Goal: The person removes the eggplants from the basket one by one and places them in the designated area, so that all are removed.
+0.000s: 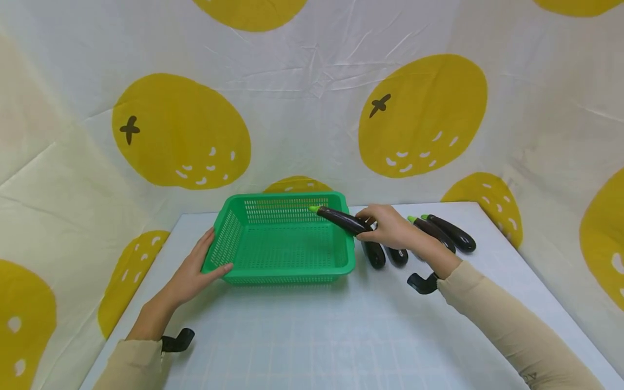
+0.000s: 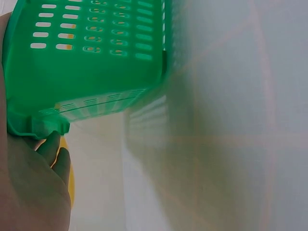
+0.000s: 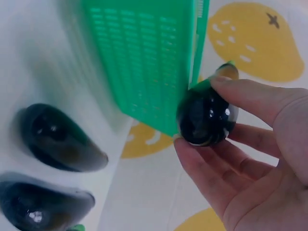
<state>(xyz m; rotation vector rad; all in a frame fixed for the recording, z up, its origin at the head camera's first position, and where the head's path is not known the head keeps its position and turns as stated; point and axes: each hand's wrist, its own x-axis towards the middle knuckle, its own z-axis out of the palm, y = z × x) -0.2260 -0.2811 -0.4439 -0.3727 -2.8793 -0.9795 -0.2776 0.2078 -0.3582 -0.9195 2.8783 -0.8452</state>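
Note:
A green plastic basket point(image 1: 292, 274) with slotted walls sits on the table. My left hand point(image 1: 192, 277) holds its near left corner, the thumb on the front rim and the fingers along the left side. In the left wrist view, fingertips point(image 2: 60, 161) are at the basket's lip. My right hand point(image 1: 390, 226) grips a dark glossy eggplant point(image 1: 341, 219) between thumb and fingers. Its green stem end reaches over the basket's right rim, above the inside. In the right wrist view, the rounded end of this eggplant point(image 3: 204, 118) faces the camera.
On the table point(image 1: 302, 336), right of the basket, lie several more eggplants, including one eggplant point(image 1: 374, 254) near the basket wall and another eggplant point(image 1: 455, 234) farther right. Behind the table hangs a white cloth point(image 1: 302, 130) with yellow fruit prints.

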